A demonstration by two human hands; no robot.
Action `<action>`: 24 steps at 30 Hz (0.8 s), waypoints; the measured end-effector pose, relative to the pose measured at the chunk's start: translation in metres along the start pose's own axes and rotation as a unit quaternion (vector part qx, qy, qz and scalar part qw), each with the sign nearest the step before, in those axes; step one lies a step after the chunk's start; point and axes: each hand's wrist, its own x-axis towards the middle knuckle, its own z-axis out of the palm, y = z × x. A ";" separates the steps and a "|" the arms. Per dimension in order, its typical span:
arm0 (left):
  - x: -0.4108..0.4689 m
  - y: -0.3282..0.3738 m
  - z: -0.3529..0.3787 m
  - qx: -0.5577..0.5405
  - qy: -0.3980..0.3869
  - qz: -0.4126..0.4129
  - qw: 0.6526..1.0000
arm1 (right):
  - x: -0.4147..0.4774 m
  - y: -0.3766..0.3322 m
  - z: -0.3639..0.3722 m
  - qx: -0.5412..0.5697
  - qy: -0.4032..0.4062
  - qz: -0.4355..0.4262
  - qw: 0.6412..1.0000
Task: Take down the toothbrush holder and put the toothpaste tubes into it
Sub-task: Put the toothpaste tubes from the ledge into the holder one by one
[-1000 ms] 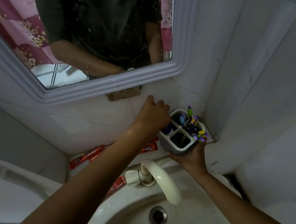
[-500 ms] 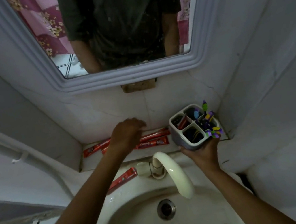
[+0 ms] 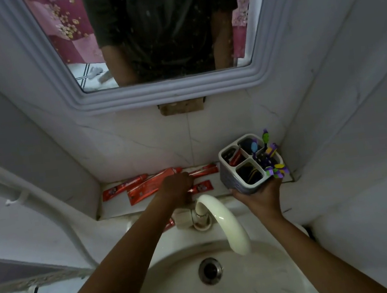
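Right hand (image 3: 261, 195) cups the grey four-compartment plastic toothbrush holder (image 3: 248, 167) from below, palm under its base and fingers closed around its lower wall, keeping it raised near the right end of the white ledge (image 3: 116, 208) behind the basin. We see one red toothpaste tube (image 3: 237, 157) standing slanted in the holder's rear-left compartment, and coloured toothbrushes (image 3: 273, 159) with purple, blue and yellow-green parts crowded in the right-hand compartment; the near compartment looks dark and its contents are unclear. Left hand (image 3: 177, 190) reaches to the ledge with knuckles up and fingers curled down onto the red toothpaste tubes (image 3: 148, 187) lying flat there; we cannot tell whether it is pinching one or merely touching them. We count several tubes side by side on the ledge, pointing roughly left to right, and a further red one (image 3: 169, 224) shows partly beneath the left forearm on the basin rim. Between the two wrists arches the cream curved plastic tap spout (image 3: 226, 221), over the white ceramic basin (image 3: 278, 284) and its metal drain (image 3: 210, 270). Above hangs the pale-framed mirror (image 3: 169, 92)
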 end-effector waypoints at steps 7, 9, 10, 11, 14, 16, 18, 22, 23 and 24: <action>-0.027 -0.014 -0.039 -0.324 0.077 -0.104 0.937 | 0.002 0.002 -0.001 -0.002 -0.003 0.018 1.000; -0.031 -0.001 -0.064 -0.490 0.160 -0.103 0.850 | 0.002 0.001 -0.001 -0.005 0.002 0.012 1.000; -0.030 0.008 -0.075 -0.558 0.193 -0.096 0.802 | 0.001 0.001 -0.001 -0.006 0.005 0.010 1.000; -0.026 0.017 -0.085 -0.611 0.212 -0.084 0.758 | 0.001 0.002 -0.002 -0.007 0.006 0.009 1.000; -0.009 0.040 -0.103 -0.693 0.218 -0.043 0.686 | 0.000 0.001 -0.001 -0.012 0.006 0.006 1.000; 0.003 0.049 -0.106 -0.686 0.207 -0.038 0.697 | 0.000 0.002 0.000 -0.021 0.006 0.000 1.000; 0.015 0.056 -0.104 -0.666 0.188 -0.039 0.721 | 0.001 0.004 -0.001 -0.027 0.007 -0.007 1.000; 0.025 0.055 -0.102 -0.612 0.146 -0.034 0.776 | 0.003 0.004 -0.002 -0.019 0.009 -0.002 1.000; 0.023 0.050 -0.102 -0.616 0.138 -0.030 0.775 | 0.003 0.004 -0.002 -0.017 0.006 0.000 1.000; 0.021 0.043 -0.101 -0.613 0.137 -0.029 0.777 | 0.003 0.004 -0.002 -0.009 0.004 0.007 1.000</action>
